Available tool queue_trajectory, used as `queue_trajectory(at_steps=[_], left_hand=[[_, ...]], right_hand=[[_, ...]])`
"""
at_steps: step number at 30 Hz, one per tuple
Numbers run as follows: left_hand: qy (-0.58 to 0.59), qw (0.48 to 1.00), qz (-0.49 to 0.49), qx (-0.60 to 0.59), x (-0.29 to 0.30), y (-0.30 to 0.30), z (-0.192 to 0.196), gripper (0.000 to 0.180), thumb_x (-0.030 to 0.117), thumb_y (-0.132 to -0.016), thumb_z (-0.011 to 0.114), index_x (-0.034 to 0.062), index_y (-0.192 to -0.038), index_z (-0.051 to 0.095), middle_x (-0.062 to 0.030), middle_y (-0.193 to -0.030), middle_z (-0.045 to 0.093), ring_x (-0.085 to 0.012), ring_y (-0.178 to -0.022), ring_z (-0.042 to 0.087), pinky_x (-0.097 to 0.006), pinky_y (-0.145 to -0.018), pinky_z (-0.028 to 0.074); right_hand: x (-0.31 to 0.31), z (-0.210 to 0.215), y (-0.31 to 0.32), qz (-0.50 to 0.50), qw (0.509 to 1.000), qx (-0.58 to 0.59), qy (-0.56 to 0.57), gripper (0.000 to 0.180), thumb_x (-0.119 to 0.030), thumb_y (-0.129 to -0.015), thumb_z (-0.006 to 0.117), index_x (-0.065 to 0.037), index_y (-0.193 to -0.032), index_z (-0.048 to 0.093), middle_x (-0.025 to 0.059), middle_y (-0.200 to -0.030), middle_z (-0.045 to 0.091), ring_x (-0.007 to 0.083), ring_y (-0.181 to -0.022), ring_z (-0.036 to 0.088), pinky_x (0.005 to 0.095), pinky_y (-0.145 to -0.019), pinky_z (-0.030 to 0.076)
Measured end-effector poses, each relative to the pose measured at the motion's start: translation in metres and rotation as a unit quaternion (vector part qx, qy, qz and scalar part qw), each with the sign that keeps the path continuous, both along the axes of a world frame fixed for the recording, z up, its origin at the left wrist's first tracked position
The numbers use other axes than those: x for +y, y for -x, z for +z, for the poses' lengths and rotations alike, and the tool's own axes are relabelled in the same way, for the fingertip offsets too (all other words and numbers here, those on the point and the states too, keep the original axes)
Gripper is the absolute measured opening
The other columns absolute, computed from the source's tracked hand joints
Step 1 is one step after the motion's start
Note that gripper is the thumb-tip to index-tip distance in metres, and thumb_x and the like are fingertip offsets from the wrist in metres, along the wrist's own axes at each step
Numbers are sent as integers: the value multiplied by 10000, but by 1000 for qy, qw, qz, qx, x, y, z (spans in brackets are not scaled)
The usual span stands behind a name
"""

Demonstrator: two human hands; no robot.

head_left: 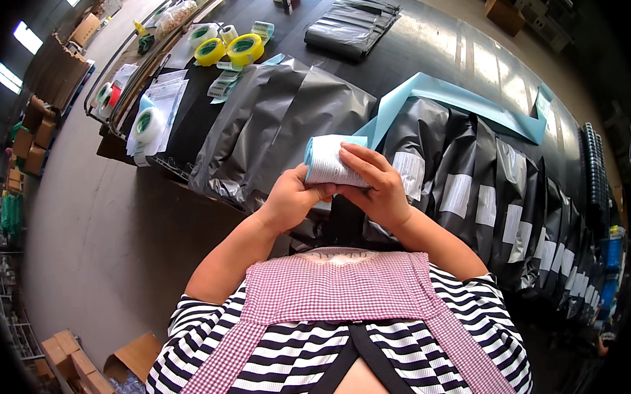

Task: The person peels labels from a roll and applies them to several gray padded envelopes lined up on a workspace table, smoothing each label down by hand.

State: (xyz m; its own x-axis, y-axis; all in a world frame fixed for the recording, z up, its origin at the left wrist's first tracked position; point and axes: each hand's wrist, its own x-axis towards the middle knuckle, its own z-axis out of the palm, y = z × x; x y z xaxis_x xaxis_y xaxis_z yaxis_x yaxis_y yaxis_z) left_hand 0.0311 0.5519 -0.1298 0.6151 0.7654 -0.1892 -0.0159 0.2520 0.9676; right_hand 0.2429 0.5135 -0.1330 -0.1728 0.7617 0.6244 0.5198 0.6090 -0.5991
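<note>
Before my chest, both hands hold a roll of white printed labels (329, 161) on light-blue backing paper. My left hand (287, 197) grips its left and lower side, with the thumb beneath. My right hand (377, 184) lies over its right side, fingers curled onto the labels. From the roll, a long light-blue paper strip (462, 107) runs right over the dark table and folds at its far end. Behind the roll lies a large grey plastic bag (275, 120). Black plastic bags (445, 167) with white labels stand packed in a row to the right.
Yellow tape rolls (246, 49), label pieces (225, 84) and a clear tape roll (148, 125) on papers lie at the table's left. A stack of folded dark bags (352, 25) rests farther back. Cardboard boxes (76, 360) sit on the floor at lower left.
</note>
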Motion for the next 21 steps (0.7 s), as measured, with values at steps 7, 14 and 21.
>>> queue_trajectory(at_steps=[7, 14, 21], left_hand=[[11, 997, 64, 31, -10, -5, 10, 253, 168, -936, 710, -50, -1055, 656, -72, -909, 699, -124, -804, 653, -274, -770, 548], [-12, 995, 82, 63, -7, 2, 5, 260, 164, -921, 724, -51, -1054, 665, -90, -944, 695, -132, -806, 662, -268, -751, 540], [-216, 950, -40, 222, 38, 21, 10, 231, 69, -879, 712, -1, -1097, 687, -96, -1092, 632, -221, -968, 629, -320, -865, 496]], right_hand=[[-1, 13, -7, -47, 980, -186, -56, 495, -323, -878, 699, -49, -1284, 628, 145, -1324, 618, 320, -1142, 630, 417, -929, 514], [3, 11, 2, -49, 993, -99, -35, 285, -217, -891, 702, -61, -1129, 714, 110, -1167, 703, 283, -1038, 674, 380, -890, 521], [45, 30, -50, -64, 884, 268, 377, 267, -286, -964, 668, -34, -974, 754, 18, -746, 686, 121, -619, 590, 255, -587, 485]])
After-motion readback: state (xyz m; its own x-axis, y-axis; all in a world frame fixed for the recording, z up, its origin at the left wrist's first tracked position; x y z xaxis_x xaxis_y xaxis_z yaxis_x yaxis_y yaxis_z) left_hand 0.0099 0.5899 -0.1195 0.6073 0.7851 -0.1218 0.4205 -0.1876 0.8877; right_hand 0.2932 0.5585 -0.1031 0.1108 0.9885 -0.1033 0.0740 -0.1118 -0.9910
